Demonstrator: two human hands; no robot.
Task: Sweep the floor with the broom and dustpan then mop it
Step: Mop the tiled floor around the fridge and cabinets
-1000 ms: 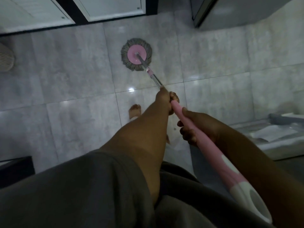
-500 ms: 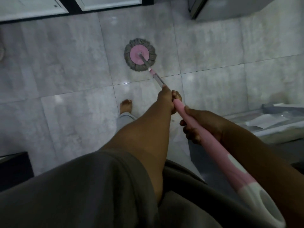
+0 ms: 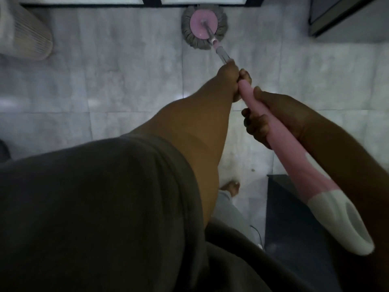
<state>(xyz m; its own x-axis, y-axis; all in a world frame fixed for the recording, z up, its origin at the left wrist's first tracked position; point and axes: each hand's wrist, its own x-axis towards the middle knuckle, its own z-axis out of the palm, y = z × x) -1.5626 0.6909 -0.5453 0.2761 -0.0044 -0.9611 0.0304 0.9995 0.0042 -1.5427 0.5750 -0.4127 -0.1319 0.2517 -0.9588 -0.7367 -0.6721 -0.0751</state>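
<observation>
Head view: mopping the tiled floor [image 3: 126, 81] at the cabinet foot.
Grips the mop handle [image 3: 315, 152] with left hand [image 3: 230, 77] and right hand [image 3: 271, 116], fingers of both wrapped round it; mop head [image 3: 204, 26] flat on the tiles, right against the dark plinth [image 3: 105, 4]. Likely risk: overpushing, jamming the strands or knocking the doors.
</observation>
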